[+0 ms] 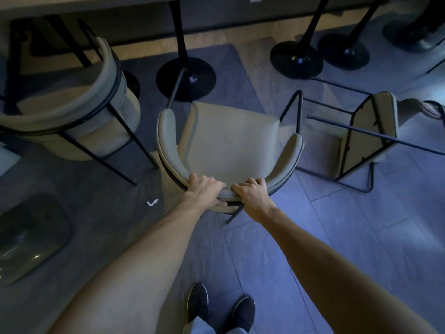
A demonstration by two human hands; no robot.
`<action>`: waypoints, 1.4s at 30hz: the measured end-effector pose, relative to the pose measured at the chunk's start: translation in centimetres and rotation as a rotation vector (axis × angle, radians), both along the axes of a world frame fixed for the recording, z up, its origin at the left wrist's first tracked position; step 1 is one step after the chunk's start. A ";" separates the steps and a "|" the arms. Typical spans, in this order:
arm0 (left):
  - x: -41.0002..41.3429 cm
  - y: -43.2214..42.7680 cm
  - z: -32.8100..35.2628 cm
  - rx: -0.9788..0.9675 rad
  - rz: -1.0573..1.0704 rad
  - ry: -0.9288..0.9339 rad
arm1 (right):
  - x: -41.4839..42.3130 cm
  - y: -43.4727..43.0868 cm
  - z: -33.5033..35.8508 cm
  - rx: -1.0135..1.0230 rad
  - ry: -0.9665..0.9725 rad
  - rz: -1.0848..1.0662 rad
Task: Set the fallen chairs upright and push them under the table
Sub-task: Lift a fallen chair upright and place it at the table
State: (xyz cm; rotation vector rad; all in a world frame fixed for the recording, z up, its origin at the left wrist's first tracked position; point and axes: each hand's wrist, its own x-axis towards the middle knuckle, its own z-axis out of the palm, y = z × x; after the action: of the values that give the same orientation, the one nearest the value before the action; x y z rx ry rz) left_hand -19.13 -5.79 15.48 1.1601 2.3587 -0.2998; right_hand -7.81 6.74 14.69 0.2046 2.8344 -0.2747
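A beige padded chair (228,141) with a black metal frame stands upright in front of me, its seat facing the table. My left hand (204,189) and my right hand (252,194) both grip the top of its curved backrest, side by side. A second beige chair (79,109) lies fallen to the left, its black legs pointing toward me. A third chair (370,138) lies on its side to the right, its seat underside showing. The table's edge (84,3) runs along the top, on a black pedestal base (185,78).
Two more black pedestal bases (296,59) stand at the upper right. A dark translucent seat (29,235) sits at the lower left. A small white scrap (152,202) lies on the grey tiled floor. My dark shoes (221,307) are at the bottom.
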 end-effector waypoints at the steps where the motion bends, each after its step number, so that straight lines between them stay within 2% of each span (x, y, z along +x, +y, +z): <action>1: 0.2 0.2 0.0 -0.002 0.022 0.001 | -0.2 0.5 -0.1 0.011 0.000 0.025; 9: 0.1 2.5 -0.4 0.062 0.187 0.021 | -3.7 5.7 -0.5 0.041 -0.051 0.210; 14: -3.2 2.3 -0.3 0.196 0.076 -0.055 | -6.5 8.4 -0.8 0.061 -0.033 0.266; 16: -4.6 2.3 -0.3 0.210 0.065 -0.030 | -7.8 9.3 -1.0 0.080 -0.021 0.283; 19: -5.8 3.3 -0.6 0.218 0.114 0.048 | -9.9 10.6 -1.2 0.096 -0.015 0.296; 31: -14.8 9.1 -1.2 0.262 0.230 0.111 | -20.9 16.3 -0.9 0.139 -0.005 0.339; 35: -18.8 11.8 -1.2 0.231 0.350 0.083 | -25.6 17.9 -0.9 0.162 -0.019 0.327; 42: -25.3 14.7 -1.0 0.201 0.396 0.073 | -32.8 20.2 -1.3 0.196 -0.034 0.307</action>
State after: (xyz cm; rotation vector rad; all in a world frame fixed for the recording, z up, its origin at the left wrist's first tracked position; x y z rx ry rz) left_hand -44.43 8.89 14.46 0.7467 2.6624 0.0338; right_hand -40.65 26.90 13.42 -0.1847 2.8034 0.0723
